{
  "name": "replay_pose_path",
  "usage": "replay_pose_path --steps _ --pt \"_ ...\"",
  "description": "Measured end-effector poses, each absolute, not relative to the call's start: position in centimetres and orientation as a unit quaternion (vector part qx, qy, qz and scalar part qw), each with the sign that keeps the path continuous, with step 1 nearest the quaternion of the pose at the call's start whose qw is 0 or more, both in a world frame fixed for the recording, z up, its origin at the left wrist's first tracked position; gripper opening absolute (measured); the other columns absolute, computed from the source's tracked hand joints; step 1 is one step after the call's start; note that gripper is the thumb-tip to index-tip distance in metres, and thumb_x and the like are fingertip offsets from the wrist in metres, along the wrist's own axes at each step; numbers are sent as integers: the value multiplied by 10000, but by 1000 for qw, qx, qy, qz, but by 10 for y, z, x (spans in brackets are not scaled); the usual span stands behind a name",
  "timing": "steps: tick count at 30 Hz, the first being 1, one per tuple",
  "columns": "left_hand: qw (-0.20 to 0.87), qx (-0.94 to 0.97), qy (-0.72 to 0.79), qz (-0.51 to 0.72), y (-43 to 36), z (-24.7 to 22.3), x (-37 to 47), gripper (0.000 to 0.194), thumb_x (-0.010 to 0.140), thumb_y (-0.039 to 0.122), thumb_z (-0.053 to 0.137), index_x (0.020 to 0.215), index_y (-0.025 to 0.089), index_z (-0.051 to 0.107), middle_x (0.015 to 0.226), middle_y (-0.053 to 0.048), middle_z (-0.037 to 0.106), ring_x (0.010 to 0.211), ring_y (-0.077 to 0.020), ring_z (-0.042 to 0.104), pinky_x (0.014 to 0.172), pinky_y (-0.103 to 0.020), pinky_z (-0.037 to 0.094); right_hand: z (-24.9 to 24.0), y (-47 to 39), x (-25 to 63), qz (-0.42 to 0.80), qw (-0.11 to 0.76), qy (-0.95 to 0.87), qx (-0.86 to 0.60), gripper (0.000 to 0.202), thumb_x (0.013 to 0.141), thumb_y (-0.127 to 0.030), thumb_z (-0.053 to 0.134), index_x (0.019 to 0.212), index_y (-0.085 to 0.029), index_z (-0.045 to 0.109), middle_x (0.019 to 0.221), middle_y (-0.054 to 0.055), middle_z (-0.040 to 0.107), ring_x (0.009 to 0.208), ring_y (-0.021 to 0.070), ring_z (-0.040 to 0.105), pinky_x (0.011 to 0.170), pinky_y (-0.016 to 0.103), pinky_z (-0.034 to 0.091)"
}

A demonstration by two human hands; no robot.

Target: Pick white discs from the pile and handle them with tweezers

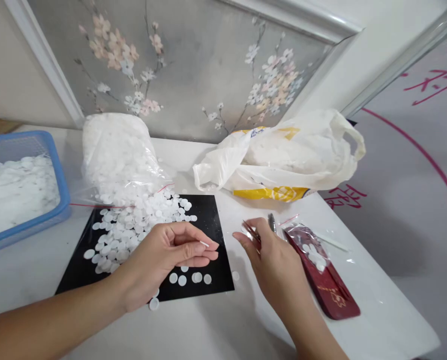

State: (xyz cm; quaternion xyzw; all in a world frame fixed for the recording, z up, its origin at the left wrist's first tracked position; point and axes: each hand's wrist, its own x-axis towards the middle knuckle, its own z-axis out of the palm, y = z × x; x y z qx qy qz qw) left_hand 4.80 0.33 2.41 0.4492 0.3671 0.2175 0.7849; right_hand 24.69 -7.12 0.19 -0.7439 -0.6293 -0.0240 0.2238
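The left hand (170,255) hovered over a black rectangular mat (211,225), fingers curled, pinching one thin white round disc (204,244) edge-on between thumb and fingertips. Loose white discs (133,225) lay heaped beyond its knuckles. The right hand (274,260) gripped slim metal tweezers (250,230). Just right of it lay a dark red sleeve (330,292) under a small clear packet (311,245).

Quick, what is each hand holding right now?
Left hand: shut on a white disc.
Right hand: shut on tweezers.
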Motion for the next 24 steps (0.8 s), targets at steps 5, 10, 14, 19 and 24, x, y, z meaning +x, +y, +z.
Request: replay_pose_path --steps 5,10,14,19,24 --pt "790 448 358 216 2 22 47 71 804 273 736 812 203 742 907 -17 783 920 -160 729 812 -206 577 3 -70 251 41 213 -619 -755 258 992 -304 294 834 -231 485 589 -15 571 480 180 561 458 246 317" --pt "793 440 370 201 4 31 47 53 821 249 713 818 196 713 906 -29 780 871 -140 726 761 -181 562 0 -66 250 56 252 -625 -737 300 989 -340 328 720 -241 414 636 -1 558 522 169 525 488 251 328" --pt "766 450 394 237 17 48 30 98 809 273 724 772 190 688 821 -14 755 713 -86 671 594 -118 502 -2 -64 248 82 282 -651 -700 322 987 -331 328 705 -234 449 698 19 565 579 169 545 557 269 387" --pt "696 467 463 289 29 51 -22 252 831 364 683 670 173 648 712 -1 656 569 -61 500 495 -124 430 -5 -66 237 221 271 -632 -692 253 934 -357 469 746 -225 574 625 -13 591 557 157 553 532 254 409" --pt "648 497 532 223 17 33 -75 124 833 349 641 827 227 621 696 22 606 609 -100 495 521 -165 415 -7 -68 218 261 308 -648 -646 194 918 -263 474 874 -222 659 796 24 654 705 168 630 632 267 482"
